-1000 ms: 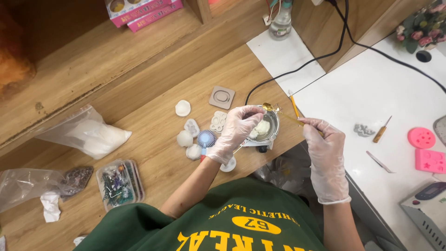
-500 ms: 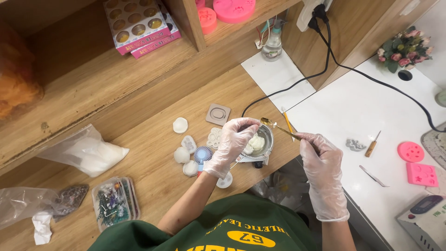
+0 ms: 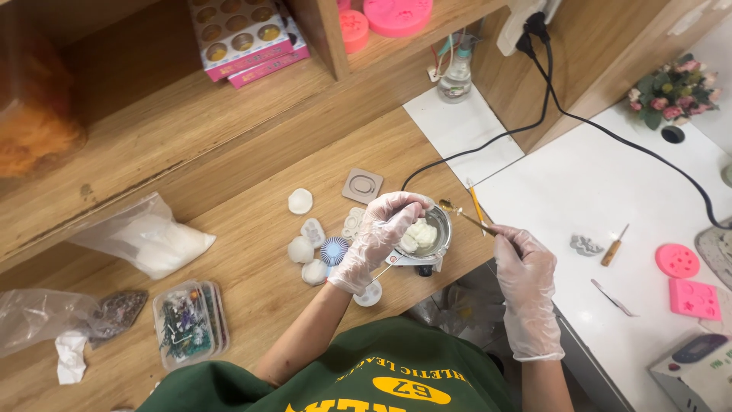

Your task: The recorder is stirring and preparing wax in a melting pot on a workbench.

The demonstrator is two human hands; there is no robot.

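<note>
While the gloved left hand (image 3: 379, 236) grips the small metal bowl (image 3: 429, 233) of white lumps on the wooden surface (image 3: 252, 267), the right hand (image 3: 524, 263) pinches a gold spoon (image 3: 465, 217) over its rim.

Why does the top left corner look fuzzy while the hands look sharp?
Head view: the orange thing on the shelf sits at the frame's corner and is smeared, likely out of focus. Light is soft and even, so the gloved left hand, right hand, gold spoon and metal bowl show crisply, with faint shadows. The white counter is bright, without harsh glare.
</note>
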